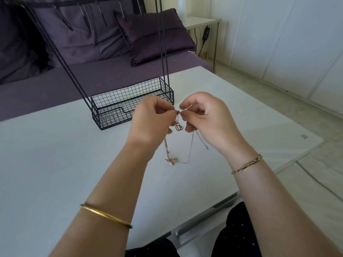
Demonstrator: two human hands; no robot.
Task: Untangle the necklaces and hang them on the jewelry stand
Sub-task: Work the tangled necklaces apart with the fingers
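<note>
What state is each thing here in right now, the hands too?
Necklaces: tangled together, held up, dangling below the hands.
Left hand: pinching them near the top.
Right hand: pinching the same spot.
Jewelry stand: upright on the table, nothing on the hooks in view.

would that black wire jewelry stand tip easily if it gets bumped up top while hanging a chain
Probably somewhat tippy: the jewelry stand rises on long thin rods above a narrow basket base, so a nudge near the hooks has leverage. It likely is light, being open wire, and may slide on the smooth table rather than resist.
</note>
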